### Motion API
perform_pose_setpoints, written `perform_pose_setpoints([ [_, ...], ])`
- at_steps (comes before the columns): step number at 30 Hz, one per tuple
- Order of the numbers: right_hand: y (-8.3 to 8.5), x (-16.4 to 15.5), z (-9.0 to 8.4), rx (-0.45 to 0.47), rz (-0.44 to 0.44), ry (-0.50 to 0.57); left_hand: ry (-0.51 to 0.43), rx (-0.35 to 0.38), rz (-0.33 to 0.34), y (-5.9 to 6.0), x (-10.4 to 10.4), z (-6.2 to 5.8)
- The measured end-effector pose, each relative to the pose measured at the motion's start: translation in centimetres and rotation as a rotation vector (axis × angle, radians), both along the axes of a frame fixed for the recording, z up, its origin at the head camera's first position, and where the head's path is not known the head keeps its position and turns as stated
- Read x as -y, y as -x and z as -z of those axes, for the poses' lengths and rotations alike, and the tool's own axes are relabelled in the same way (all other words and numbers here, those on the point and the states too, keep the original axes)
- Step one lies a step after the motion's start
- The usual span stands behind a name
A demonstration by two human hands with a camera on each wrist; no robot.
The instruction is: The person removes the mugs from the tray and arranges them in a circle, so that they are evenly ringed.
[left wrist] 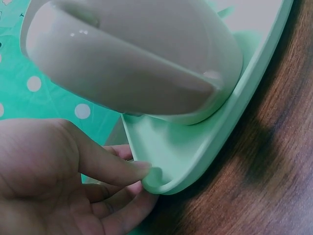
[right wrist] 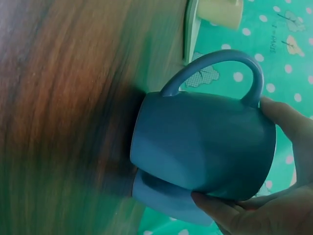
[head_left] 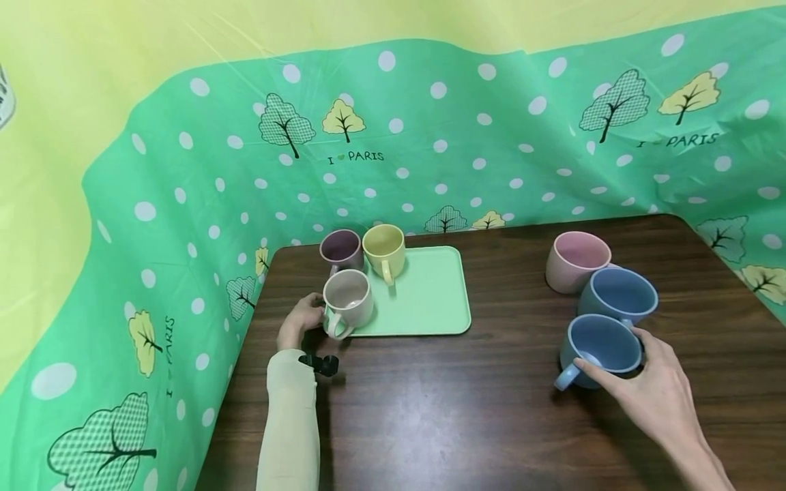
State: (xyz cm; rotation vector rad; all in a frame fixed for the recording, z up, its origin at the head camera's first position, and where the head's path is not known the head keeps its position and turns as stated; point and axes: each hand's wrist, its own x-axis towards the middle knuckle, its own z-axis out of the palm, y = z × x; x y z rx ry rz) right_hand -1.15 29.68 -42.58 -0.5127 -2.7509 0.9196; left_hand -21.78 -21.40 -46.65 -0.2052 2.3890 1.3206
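Hands: left (head_left: 299,320) on tray (head_left: 430,300) corner; right (head_left: 651,389) around blue mug (head_left: 598,349)

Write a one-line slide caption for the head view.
Right hand grips a blue mug on the wooden table; left hand pinches the green tray corner beside a beige mug.

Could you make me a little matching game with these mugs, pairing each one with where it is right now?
Things:
1. yellow mug
2. pink mug
3. near blue mug
4. beige mug

Places:
A. on the bare table, far right group
B. gripped by the right hand
C. tray corner beside the left hand
D. back of the tray, by the purple mug

Pairs: 1-D, 2-A, 3-B, 4-C
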Motion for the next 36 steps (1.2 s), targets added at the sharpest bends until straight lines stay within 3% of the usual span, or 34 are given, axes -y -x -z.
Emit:
perform_pose_setpoints([
  [4, 0.1, -0.5, 0.1, -0.006, -0.001, 0.007, -0.027, -0.012, 0.025, 0.1, 0.3, 0.3],
  [11, 0.3, -1.4, 0.2, -0.004, 0.007, 0.002, 0.015, 0.004, -0.012, -0.3, -0.4, -0.3],
  [36, 0.2, -2.4, 0.2, -0.017, -0.004, 0.020, 0.037, -0.001, -0.006, -0.2, -0.3, -0.3],
])
